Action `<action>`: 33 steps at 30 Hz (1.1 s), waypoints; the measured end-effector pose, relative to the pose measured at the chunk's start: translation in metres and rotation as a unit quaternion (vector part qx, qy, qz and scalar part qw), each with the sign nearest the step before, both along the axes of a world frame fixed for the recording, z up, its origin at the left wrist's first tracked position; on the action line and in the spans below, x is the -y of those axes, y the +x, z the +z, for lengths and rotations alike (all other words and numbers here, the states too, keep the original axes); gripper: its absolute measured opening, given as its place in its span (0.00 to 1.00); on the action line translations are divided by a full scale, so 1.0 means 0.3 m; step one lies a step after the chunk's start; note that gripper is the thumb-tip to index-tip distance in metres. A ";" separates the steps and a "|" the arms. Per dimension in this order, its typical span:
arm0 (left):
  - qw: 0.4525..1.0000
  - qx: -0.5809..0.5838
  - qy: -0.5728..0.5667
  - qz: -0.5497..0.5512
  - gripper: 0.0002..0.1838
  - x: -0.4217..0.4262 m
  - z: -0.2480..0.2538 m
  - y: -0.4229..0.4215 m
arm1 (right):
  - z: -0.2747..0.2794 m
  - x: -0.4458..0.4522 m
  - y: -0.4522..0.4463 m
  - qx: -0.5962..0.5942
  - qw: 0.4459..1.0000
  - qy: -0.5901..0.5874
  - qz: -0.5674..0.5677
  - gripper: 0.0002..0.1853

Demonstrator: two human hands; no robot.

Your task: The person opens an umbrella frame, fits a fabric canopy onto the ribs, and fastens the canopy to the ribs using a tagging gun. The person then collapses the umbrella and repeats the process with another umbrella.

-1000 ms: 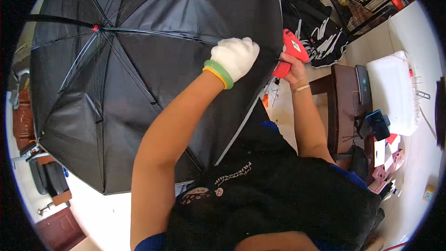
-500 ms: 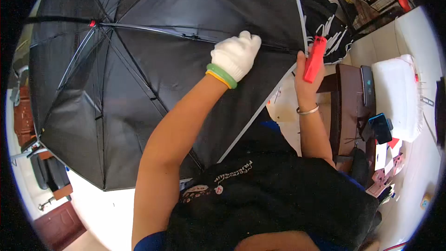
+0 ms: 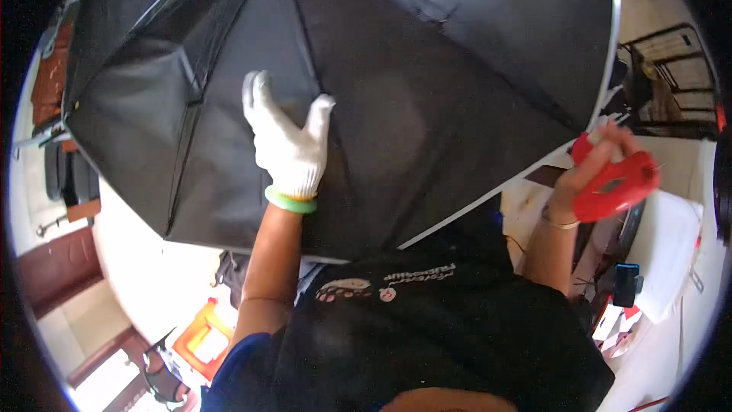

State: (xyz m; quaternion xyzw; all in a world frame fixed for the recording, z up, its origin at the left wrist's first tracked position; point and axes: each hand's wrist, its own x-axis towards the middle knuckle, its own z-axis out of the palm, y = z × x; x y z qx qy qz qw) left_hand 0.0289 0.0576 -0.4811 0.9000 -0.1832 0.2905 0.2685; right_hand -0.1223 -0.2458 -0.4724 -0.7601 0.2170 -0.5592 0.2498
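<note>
A large opened black umbrella [image 3: 427, 130] with a pale edge trim fills the upper view, its inner side and ribs facing me. My left hand [image 3: 286, 145], in a white knit glove with a green band at the wrist, is open before the canopy, thumb and fingers apart, holding nothing. Whether it touches the fabric or a rib I cannot tell. At the canopy's right edge, my bare right hand [image 3: 578, 187] is closed on a red tool [image 3: 627, 189] with a slot in it. Motion blurs the tool, and its exact kind does not show.
On the right lie a white padded block [image 3: 675, 248] and a phone [image 3: 627, 284] on a stand. A black metal rack [image 3: 679, 80] stands at the upper right. Lower left are an orange container [image 3: 202, 339] and a brown door [image 3: 57, 263].
My left hand has opened off the umbrella rib and moved left and down. The umbrella has shifted in view. My right hand has moved right and down with the red tool, which is turned differently.
</note>
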 end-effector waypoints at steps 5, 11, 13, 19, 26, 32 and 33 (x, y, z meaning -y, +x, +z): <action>0.946 -0.298 0.089 0.088 0.22 -0.031 -0.098 -0.068 | 0.171 -0.194 0.300 -0.060 0.785 0.403 0.466 0.20; 0.728 -0.558 -0.399 0.007 0.21 -0.044 -0.109 -0.048 | -0.134 -0.377 0.540 -0.268 0.485 0.579 0.598 0.20; 0.694 -0.539 -0.478 -0.006 0.22 -0.045 -0.111 -0.062 | -0.215 -0.434 0.521 -0.281 0.456 0.623 0.570 0.17; 0.680 -0.544 -0.492 -0.004 0.21 -0.051 -0.127 -0.062 | -0.289 -0.538 0.387 -0.251 0.652 0.530 0.481 0.15; 0.678 -0.538 -0.502 -0.008 0.20 -0.044 -0.127 -0.061 | -0.289 -0.541 0.392 -0.329 0.742 0.378 0.446 0.12; 0.662 -0.531 -0.529 -0.011 0.20 -0.017 -0.115 -0.122 | -0.278 -0.510 0.331 -0.338 0.746 0.374 0.435 0.09; 0.654 -0.531 -0.539 -0.013 0.20 -0.018 -0.116 -0.124 | -0.278 -0.507 0.332 -0.347 0.747 0.371 0.429 0.09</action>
